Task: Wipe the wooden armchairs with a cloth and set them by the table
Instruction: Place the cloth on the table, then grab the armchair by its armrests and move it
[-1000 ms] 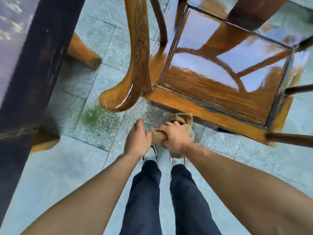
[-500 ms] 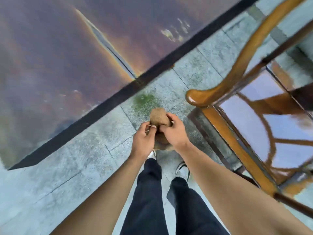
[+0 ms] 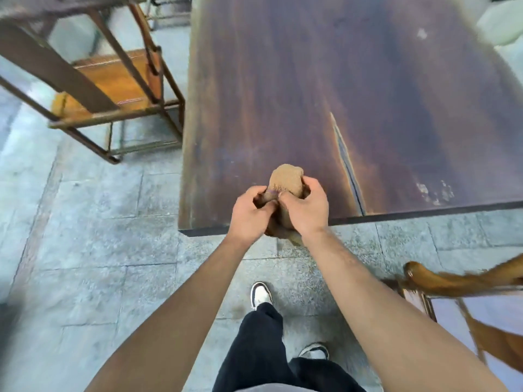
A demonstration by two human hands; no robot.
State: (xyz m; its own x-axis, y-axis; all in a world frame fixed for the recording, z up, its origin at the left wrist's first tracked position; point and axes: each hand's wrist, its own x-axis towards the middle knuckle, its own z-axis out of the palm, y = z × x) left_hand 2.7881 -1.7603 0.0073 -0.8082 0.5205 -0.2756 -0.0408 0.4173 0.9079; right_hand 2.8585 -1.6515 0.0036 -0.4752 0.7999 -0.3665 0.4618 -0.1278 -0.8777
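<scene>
- Progress: one armchair point(image 3: 119, 89) is standing at the far left beside the surface point(image 3: 325, 94); another armchair point(image 3: 464, 301) is sitting near right, apart from it. Judging that one is not yet placed; wiping status unclear.
- Cloth point(image 3: 286, 183) is being bunched over the near edge.
- Left hand point(image 3: 250, 212) and right hand point(image 3: 304, 209): fingers are curling tight round the cloth.

Grey stone-tiled floor point(image 3: 93, 222) beneath a long dark wooden table point(image 3: 339, 94), daylight overhead.
</scene>
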